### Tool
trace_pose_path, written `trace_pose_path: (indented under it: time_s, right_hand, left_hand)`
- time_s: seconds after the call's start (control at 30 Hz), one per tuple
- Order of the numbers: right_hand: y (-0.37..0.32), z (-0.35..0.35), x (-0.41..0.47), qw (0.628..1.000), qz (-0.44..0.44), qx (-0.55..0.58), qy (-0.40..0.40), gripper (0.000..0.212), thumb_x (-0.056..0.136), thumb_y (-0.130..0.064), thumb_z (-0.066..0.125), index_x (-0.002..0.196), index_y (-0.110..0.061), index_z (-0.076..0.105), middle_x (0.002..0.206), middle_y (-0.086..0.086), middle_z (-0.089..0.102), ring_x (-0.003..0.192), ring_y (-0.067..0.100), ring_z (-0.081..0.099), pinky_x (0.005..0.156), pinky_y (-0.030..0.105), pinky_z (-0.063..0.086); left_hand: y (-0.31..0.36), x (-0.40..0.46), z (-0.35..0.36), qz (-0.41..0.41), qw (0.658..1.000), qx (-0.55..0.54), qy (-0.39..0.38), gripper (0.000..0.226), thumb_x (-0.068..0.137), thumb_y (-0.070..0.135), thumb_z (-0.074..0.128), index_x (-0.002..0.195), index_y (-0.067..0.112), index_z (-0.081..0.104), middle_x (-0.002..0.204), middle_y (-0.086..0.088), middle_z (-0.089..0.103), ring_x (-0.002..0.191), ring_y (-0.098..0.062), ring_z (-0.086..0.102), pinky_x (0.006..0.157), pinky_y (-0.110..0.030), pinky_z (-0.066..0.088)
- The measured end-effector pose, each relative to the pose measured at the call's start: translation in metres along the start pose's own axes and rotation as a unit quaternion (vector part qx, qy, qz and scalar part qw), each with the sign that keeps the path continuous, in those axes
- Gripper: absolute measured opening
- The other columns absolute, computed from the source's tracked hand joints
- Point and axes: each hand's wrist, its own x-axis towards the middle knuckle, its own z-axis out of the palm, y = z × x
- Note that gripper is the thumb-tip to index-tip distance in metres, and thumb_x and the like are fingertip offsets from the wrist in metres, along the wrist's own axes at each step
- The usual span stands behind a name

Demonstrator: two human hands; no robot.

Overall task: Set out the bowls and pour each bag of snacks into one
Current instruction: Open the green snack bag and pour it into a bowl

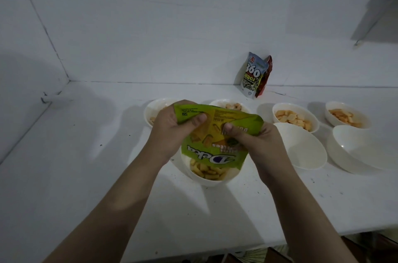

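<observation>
At the centre of the frame both hands hold a green snack bag upside down over a white bowl on the tabletop — yellow sticks lie in the bowl under the bag's mouth. The left hand has its grip pinching the bag's upper left corner; the right hand pinches its right edge. Right of centre sit two empty bowls, with filled ones behind. A seed packet leans on the wall — upper right.
</observation>
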Motion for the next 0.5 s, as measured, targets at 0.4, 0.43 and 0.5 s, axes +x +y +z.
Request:
trace_pose_path:
  time_s: [0.4, 0.43, 0.5]
  right_hand:
    - [-0.019, 0.006, -0.002, 0.995, -0.068, 0.061, 0.045, 0.014, 0.071, -0.02, 0.074, 0.083, -0.014, 0.078, 0.081, 0.004, 0.079, 0.078, 0.019, 0.076, 0.065, 0.027, 0.058]
    - [-0.02, 0.005, -0.002, 0.995, -0.069, 0.06, 0.049, 0.015, 0.071, -0.021, 0.074, 0.083, -0.012, 0.077, 0.081, 0.004, 0.079, 0.077, 0.02, 0.076, 0.065, 0.027, 0.058]
    - [-0.021, 0.005, -0.002, 0.995, -0.073, 0.053, 0.049, 0.014, 0.071, -0.021, 0.074, 0.082, -0.013, 0.078, 0.081, 0.005, 0.079, 0.077, 0.022, 0.076, 0.066, 0.03, 0.059]
  left_hand:
    - [-0.027, -0.007, -0.001, -0.052, 0.997, -0.028, -0.048, 0.029, 0.072, 0.009, 0.074, 0.1, 0.016, 0.069, 0.097, 0.006, 0.077, 0.095, -0.016, 0.072, 0.077, -0.025, 0.057]
    - [-0.031, -0.007, -0.002, -0.064, 0.996, -0.024, -0.052, 0.028, 0.074, 0.004, 0.074, 0.1, 0.014, 0.069, 0.098, 0.004, 0.077, 0.095, -0.016, 0.072, 0.076, -0.025, 0.057]
    - [-0.037, -0.007, -0.003, -0.08, 0.995, -0.015, -0.052, 0.027, 0.078, -0.002, 0.072, 0.1, 0.013, 0.07, 0.098, 0.004, 0.077, 0.093, -0.015, 0.073, 0.076, -0.023, 0.057]
